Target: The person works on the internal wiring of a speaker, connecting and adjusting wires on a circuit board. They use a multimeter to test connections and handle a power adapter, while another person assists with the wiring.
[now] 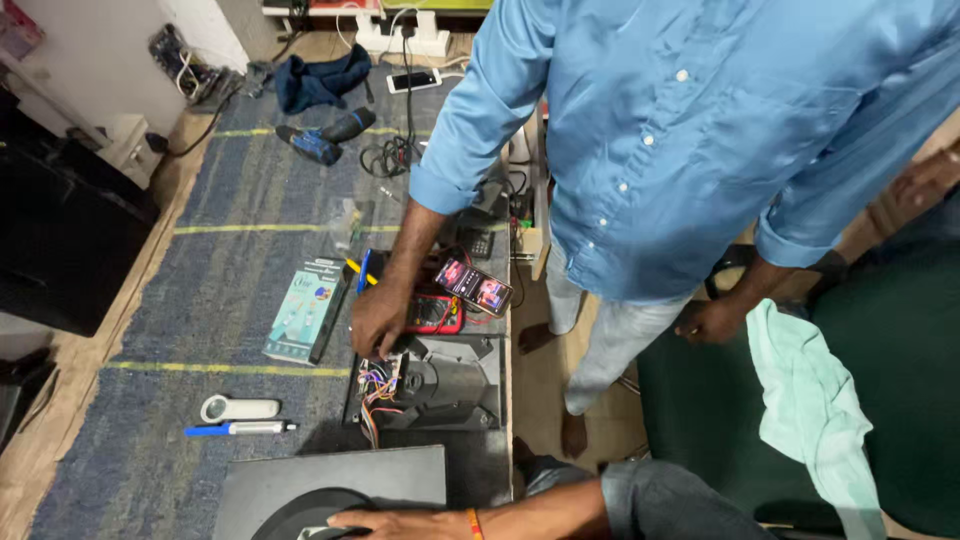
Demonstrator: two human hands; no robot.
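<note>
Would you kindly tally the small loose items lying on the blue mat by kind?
Phones: 2 — phone near the wall, phone with lit screen
Pens: 1 — blue-capped pen
Boxes: 1 — teal box
Multimeters: 1 — red multimeter
Total: 5

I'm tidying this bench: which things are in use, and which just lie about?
Likely in use: black round part under the person's hand; opened device with coloured wires under a co-worker's hand; red multimeter.
Lying about: blue-capped pen; white magnifier; teal box; drill.
</note>
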